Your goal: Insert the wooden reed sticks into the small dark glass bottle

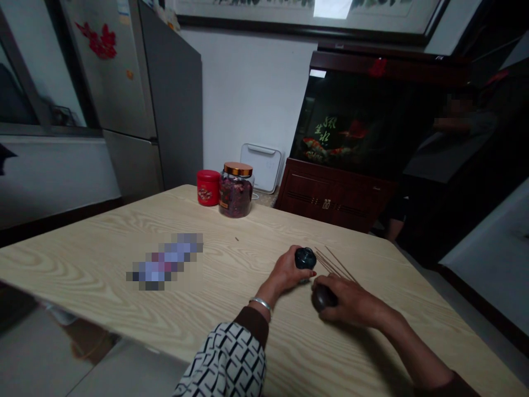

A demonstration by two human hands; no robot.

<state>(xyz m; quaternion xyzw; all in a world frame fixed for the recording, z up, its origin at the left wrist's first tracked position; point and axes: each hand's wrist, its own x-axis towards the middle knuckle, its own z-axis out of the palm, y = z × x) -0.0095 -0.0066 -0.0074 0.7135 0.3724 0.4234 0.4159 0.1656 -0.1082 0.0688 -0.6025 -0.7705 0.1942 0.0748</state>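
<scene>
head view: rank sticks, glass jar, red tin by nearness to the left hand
1. sticks, just right of the left hand
2. glass jar, at the far edge of the table
3. red tin, left of the jar

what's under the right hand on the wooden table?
A dark brown rounded object shows under the right hand, on the pale wooden table. Fingers cover most of it, so its shape stays hidden.

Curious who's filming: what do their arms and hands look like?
The left hand is bare, with a silver bangle at the wrist, a dark brown cuff and a black-and-white geometric sleeve. The right hand is bare too, forearm uncovered, dark sleeve edge near the elbow.
</scene>
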